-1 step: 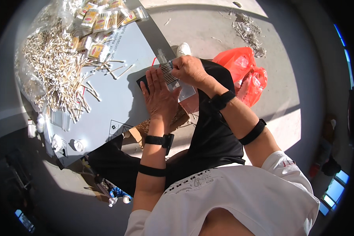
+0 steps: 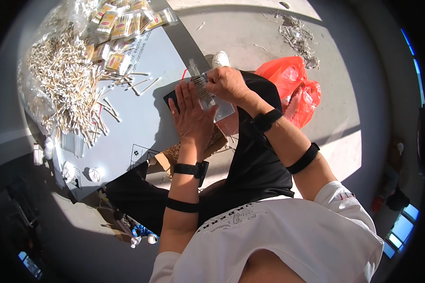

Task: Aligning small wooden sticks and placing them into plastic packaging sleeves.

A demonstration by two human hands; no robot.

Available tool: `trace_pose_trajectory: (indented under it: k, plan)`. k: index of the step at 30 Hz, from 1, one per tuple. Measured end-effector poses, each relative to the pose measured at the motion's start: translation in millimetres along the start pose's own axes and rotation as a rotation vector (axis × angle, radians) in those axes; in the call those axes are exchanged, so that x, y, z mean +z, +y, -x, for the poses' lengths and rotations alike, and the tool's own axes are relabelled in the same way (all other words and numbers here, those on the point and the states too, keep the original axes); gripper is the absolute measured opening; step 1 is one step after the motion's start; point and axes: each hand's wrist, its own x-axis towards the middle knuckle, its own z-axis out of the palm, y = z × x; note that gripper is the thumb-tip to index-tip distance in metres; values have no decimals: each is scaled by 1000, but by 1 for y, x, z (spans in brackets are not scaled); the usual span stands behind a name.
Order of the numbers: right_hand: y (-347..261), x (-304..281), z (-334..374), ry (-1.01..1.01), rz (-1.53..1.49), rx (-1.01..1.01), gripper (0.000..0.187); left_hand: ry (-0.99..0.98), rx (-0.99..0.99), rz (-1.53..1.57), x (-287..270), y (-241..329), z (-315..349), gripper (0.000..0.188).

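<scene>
My left hand [image 2: 193,115] lies flat with its fingers stretched out over a dark flat block [image 2: 172,101] at the table's right edge. Its fingertips reach a row of cotton swabs [image 2: 200,88] set side by side, apparently inside clear plastic. At the right end of that row, my right hand [image 2: 227,85] is closed in a fist, thumb pressed down. What its fingers grip is hidden. A clear plastic sheet or bag [image 2: 225,111] shows below the row, between both hands. A red strip [image 2: 184,74] sticks up just beyond the block.
Loose cotton swabs [image 2: 66,80] are heaped in a clear bag on the grey table [image 2: 127,127]. Filled swab packets [image 2: 123,24] lie at the far end. An open cardboard box [image 2: 167,162] stands below my left hand. A red plastic bag [image 2: 288,75] sits on the floor at right.
</scene>
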Motion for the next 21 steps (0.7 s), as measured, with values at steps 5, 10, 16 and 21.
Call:
trace_pose_trajectory:
  k: [5,10,16,21]
  plan:
    - [0,2,1,7,4,-22,14,-23,-7,-17,-2,3,0,83]
    - [-2,2,0,-4,28,-24,14,20,17,8,2,8,-6,82]
    - [-2,-5,-3,-43,40,-44,14,23,16,5,3,15,-13,83]
    - [5,-9,-13,-164,-21,-31,15,135,64,-52,10,11,-15,81]
